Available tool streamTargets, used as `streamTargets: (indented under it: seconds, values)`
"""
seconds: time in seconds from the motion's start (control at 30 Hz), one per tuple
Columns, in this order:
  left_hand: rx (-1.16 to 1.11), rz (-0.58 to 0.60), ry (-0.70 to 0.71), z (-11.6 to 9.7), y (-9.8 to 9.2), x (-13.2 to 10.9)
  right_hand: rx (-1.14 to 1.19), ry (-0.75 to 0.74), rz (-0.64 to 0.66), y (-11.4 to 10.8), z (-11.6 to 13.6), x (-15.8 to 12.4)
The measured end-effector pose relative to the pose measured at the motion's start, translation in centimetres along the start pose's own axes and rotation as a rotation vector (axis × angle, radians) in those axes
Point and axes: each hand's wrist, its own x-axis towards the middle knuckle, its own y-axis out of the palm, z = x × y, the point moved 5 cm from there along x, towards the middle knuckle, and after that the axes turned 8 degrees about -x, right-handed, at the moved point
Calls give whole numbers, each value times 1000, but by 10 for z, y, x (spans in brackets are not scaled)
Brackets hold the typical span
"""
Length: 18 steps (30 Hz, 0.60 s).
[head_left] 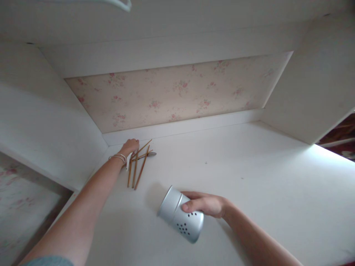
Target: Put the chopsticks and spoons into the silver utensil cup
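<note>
My right hand (206, 204) grips a silver metal utensil holder (177, 216) with punched holes in its side. The holder is tilted above the white surface, its open end toward the upper left. At the far left, my left hand (131, 146), a bracelet at its wrist, is closed beside loose wooden chopsticks (141, 171). Whatever its curled fingers hold is hidden. A metal spoon (152, 154) lies among the chopsticks, bowl to the right. Just under the left wrist shows a thin white piece (128, 162), its kind unclear.
White side panels (310, 77) bound the white tabletop (216, 166) left and right. A flowered wall (180, 92) shows behind, above a low back ledge (188, 125). Overhead runs a white shelf (177, 22) with a white cable (119, 3).
</note>
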Motion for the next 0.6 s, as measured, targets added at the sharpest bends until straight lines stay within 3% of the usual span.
streamTargets:
  seconds: [0.27,0.5,0.6]
  values:
    - [-125,-53,40,-1,-3,-4,9,-2,-10,-2,-1,0]
    - [-224,-166,142,-2,-33,-12,13,-19,5,0,2,-1]
    - [-272,-210,171,0,-45,-28,50,-70,7,1,4,-2]
